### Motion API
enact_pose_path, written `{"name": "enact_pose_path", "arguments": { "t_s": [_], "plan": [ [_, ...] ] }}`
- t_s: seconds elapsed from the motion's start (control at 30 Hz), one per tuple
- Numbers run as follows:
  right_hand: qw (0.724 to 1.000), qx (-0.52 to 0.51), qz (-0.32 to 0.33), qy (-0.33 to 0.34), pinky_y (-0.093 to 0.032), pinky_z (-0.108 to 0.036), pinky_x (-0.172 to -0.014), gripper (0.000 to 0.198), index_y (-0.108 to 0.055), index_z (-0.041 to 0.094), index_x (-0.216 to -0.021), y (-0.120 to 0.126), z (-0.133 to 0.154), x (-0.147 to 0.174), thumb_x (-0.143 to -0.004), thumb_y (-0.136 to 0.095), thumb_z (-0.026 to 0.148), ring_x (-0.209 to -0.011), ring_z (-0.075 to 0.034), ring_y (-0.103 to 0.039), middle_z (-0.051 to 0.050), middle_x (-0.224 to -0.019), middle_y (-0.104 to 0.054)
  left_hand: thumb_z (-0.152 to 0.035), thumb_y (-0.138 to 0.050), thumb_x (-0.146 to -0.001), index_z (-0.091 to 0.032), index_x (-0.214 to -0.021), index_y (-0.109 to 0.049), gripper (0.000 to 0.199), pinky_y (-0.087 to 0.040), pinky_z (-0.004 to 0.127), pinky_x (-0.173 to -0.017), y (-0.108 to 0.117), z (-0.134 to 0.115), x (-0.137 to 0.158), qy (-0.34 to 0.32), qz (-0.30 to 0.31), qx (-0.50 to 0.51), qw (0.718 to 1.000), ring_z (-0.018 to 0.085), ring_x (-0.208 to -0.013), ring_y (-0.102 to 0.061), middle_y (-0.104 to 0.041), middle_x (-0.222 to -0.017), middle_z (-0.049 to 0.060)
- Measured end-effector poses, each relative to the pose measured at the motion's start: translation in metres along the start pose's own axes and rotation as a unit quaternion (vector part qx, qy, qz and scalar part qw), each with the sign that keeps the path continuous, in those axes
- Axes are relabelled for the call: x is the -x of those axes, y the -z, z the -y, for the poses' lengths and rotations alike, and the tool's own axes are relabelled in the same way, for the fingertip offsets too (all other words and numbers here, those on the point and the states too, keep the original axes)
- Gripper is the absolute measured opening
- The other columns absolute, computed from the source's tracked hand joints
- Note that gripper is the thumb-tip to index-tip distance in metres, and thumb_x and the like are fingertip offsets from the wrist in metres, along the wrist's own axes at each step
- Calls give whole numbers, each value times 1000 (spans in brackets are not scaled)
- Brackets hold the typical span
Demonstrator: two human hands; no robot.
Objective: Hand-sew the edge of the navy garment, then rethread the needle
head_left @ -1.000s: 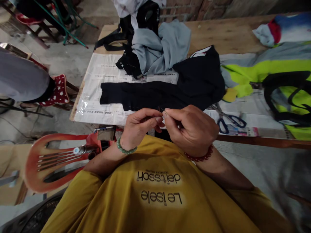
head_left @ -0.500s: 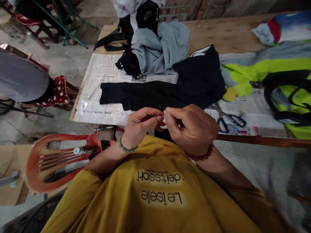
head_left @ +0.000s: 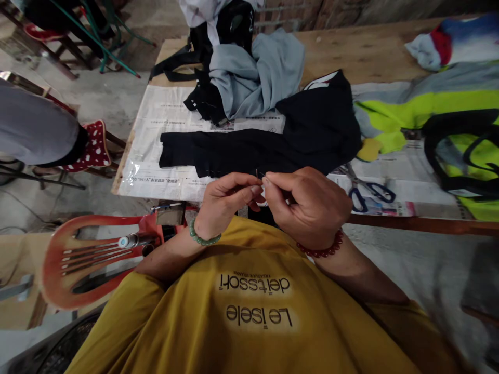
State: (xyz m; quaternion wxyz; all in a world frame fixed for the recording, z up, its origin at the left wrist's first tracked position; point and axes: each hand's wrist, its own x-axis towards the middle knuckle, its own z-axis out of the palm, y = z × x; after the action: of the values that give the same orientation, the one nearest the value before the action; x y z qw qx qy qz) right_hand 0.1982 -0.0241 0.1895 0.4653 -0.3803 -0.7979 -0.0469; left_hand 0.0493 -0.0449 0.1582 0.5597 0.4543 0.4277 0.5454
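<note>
My left hand (head_left: 228, 200) is closed in a pinch. A thin needle (head_left: 257, 172) sticks up at its fingertips, partly hidden. Right beside it, the thumb and forefinger of my right hand (head_left: 307, 205) press together on what looks like a fine dark thread, too small to see clearly. The fingertips of both hands meet at the table's front edge. Just beyond them lies a dark navy garment (head_left: 241, 148), stretched out flat to the left and bunched at the right. Blue-handled scissors (head_left: 372, 192) rest to the right of my right hand.
Newspaper (head_left: 146, 150) covers part of the wooden table (head_left: 362, 49). A grey cloth (head_left: 261, 78) and black straps lie behind the garment, neon-yellow clothing (head_left: 448, 104) at right. A red plastic chair (head_left: 58, 259) stands at left, near a seated person's grey clothing (head_left: 39, 124).
Almost nothing differs. Both hands keep their pinch at the same spot, and the view has shifted very slightly.
</note>
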Motion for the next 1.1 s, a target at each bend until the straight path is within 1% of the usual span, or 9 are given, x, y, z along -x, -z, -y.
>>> {"name": "enact_pose_path", "arguments": {
  "t_s": [0.17,0.33,0.47,0.6,0.87,0.97,1.1],
  "plan": [
    [1000,5,-17,15,-41,-25,-53,10,-64,18,-80,0,-1,0,-87,-57,18,-54,-10,-54,2,-58,-60,-30,-69,-79,-19,-85,-69,13,-57,23,-58,0,0,0,-7,0,-3,1000,11,-63,-65,-67,-68,-2],
    [999,32,11,1,-41,-25,-55,16,-64,21,-79,1,1,0,-90,-53,22,-54,-10,-53,2,-59,-61,-28,-69,-78,-19,-86,-69,12,-57,22,-57,0,0,0,-20,-2,-7,1000,10,-63,-65,-67,-69,-2],
    [1000,14,-8,14,-41,-26,-53,10,-64,18,-78,2,1,-1,-86,-58,18,-53,-11,-53,2,-58,-60,-26,-69,-79,-19,-85,-69,10,-57,22,-57,0,1,-1,-17,-5,-6,1000,10,-63,-65,-67,-69,-2],
    [1000,-2,-6,12,-40,-27,-53,11,-64,18,-79,2,1,-2,-87,-56,17,-54,-11,-54,1,-58,-60,-26,-69,-78,-19,-85,-69,10,-57,22,-57,-1,0,0,-16,-5,-5,1000,10,-62,-64,-67,-68,-2],
    [999,-2,-31,29,-39,-25,-50,6,-64,16,-77,1,-1,-3,-82,-62,14,-51,-9,-52,1,-57,-61,-28,-68,-79,-19,-87,-68,12,-57,23,-58,1,0,0,-10,-4,-9,1000,11,-63,-65,-67,-69,-2],
    [999,0,-31,21,-40,-24,-48,5,-64,17,-79,3,0,-5,-83,-62,15,-52,-9,-53,2,-60,-62,-30,-68,-80,-20,-88,-68,13,-58,24,-59,2,-3,-1,-14,-1,-13,1000,11,-63,-65,-68,-71,-1],
    [999,1,-33,19,-41,-25,-50,5,-64,17,-80,9,4,-10,-84,-62,16,-52,-10,-54,1,-59,-62,-31,-68,-81,-20,-89,-68,13,-58,24,-58,1,-11,-3,-38,7,-15,999,11,-63,-65,-69,-73,-1]
  ]
}}
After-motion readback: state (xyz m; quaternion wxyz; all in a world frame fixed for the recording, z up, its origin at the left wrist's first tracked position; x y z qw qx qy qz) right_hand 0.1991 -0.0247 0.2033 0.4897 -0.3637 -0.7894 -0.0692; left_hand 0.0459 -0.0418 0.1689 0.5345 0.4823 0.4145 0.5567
